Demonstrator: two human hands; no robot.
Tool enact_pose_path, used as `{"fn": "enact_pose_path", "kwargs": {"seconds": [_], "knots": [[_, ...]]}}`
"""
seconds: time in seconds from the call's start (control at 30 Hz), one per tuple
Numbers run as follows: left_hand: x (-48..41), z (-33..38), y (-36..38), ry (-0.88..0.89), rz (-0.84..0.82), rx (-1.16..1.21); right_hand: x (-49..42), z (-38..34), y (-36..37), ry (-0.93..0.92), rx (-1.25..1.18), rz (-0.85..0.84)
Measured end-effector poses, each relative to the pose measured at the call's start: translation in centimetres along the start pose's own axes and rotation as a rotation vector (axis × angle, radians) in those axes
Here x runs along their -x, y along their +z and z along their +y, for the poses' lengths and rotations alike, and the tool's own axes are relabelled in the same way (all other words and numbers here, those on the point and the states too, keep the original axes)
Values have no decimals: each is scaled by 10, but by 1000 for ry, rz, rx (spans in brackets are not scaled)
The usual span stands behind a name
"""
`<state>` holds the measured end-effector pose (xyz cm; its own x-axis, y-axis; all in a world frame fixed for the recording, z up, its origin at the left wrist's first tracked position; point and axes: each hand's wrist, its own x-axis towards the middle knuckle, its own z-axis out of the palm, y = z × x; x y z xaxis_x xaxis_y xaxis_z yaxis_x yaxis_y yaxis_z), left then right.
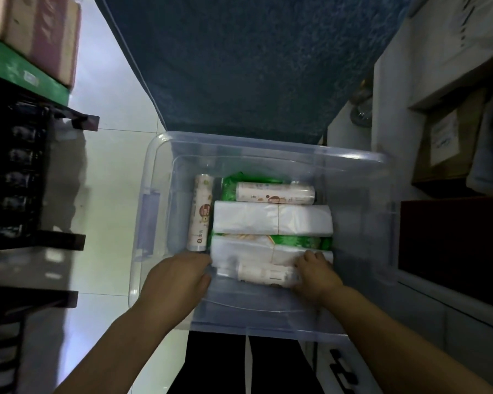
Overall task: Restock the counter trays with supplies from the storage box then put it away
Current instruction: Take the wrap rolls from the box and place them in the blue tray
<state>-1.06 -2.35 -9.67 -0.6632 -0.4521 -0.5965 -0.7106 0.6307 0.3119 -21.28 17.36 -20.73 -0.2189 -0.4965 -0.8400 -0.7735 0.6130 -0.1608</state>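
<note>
A clear plastic storage box [353, 177] sits open on the floor below me. Inside lie two white wrapped bundles [271, 220], green packets [299, 241] and three printed white rolls, one upright along the left [201, 211], one across the back [275, 192] and one at the near edge [265, 275]. Both hands reach into the near end of the box. My left hand [180, 277] curls around the left end of the nearest bundle and roll. My right hand [315, 275] presses on their right end. Which item each hand actually grips is unclear.
A blue mat [254, 61] lies on the pale tiled floor beyond the box. Dark shelving with bottles [20, 177] and stacked packs stands at the left. White cabinets and cardboard boxes [450, 137] crowd the right side. My dark trousers show below the box.
</note>
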Motion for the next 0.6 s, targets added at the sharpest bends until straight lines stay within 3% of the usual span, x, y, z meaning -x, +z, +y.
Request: {"fn": "enact_pose_path", "kwargs": {"seconds": [0.1, 0.47, 0.53, 0.6], "knots": [[-7, 4, -1, 43, -41, -43, 3, -4, -17, -97, 13, -48], [-22, 31, -29, 479, 2, -200, 59, -39, -92, -236, -684, -152], [-24, 28, -34, 478, 1, -215, 58, -41, -101, -264, -787, -113], [-27, 20, -41, 412, 18, -249, 45, -37, -107, -226, -894, 75]]}}
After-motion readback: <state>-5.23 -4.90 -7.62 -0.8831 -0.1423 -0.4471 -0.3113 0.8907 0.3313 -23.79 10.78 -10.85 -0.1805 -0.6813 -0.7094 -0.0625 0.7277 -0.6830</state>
